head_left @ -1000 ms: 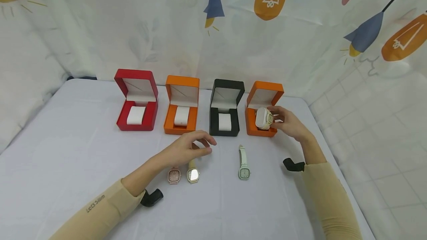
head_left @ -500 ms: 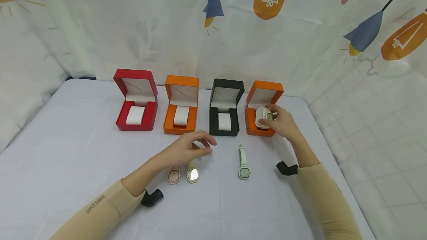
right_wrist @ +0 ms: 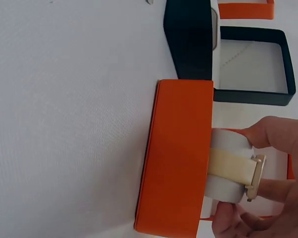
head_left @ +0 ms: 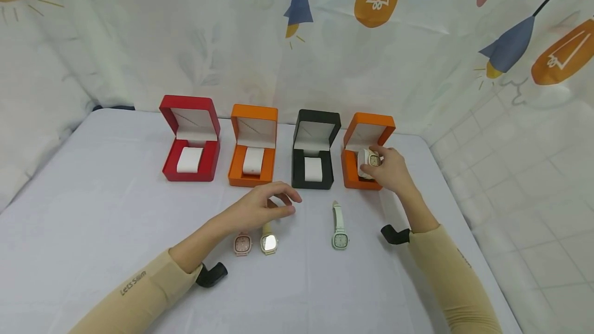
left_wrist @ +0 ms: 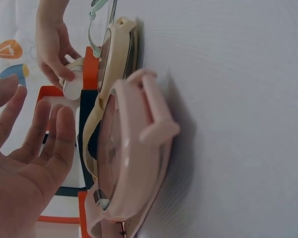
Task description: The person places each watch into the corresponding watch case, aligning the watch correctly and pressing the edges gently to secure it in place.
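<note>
At the far right orange watch box [head_left: 362,183], my right hand [head_left: 392,169] grips a white watch cushion [right_wrist: 228,191] between thumb and fingers. A cream watch [head_left: 374,160] with a gold-toned case is wrapped round that cushion, which sits partly down in the box. My left hand [head_left: 266,205] holds nothing, fingers loosely bent, above the cloth. Just below it lie a pink watch [head_left: 242,245] and a pale yellow watch [head_left: 268,243], their straps partly hidden by the hand and wrist. A mint green watch [head_left: 340,238] lies flat between my two hands.
Three more lidded boxes stand raised-lid in the row: a red box [head_left: 213,161], an orange box [head_left: 235,178] and a dark green box [head_left: 325,184]. Each holds a bare white cushion. A printed curtain [head_left: 185,30] hangs behind the table [head_left: 116,231].
My right hand has moved left from the watch's right side and now grips the cushion's ends. The cushion has shifted slightly in the box. My left hand stays put.
</note>
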The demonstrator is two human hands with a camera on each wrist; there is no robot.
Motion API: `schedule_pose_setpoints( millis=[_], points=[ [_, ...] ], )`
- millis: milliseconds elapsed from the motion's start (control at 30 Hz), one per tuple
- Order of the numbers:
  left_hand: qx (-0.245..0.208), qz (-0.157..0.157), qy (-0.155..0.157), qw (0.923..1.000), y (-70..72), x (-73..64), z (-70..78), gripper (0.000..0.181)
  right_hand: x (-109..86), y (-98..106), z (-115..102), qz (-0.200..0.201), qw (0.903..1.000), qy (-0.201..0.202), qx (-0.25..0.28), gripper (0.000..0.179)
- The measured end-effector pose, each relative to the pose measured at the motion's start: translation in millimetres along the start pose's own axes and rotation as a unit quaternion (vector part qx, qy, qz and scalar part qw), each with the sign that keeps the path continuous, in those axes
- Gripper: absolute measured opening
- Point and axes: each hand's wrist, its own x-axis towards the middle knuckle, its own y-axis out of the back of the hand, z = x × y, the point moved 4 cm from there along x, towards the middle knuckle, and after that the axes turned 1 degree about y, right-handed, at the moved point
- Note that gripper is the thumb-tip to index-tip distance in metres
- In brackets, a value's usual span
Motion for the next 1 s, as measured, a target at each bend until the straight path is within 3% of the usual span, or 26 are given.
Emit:
schedule_pose_setpoints(
  millis=[633, 1000],
  points=[
    [0.005, -0.011, -0.005, 0.9999, -1.2, 1.1, -0.9, 0.024, -1.0, -13, -4, 0.025, 0.9981, 0.038, -0.041, 0.053],
    [0.009, -0.019, -0.007, 0.9997, -2.9, 3.9, -1.2, 0.027, -4.1, -24, -7, 0.012, 0.9869, 0.111, -0.117, 0.054]
  ],
)
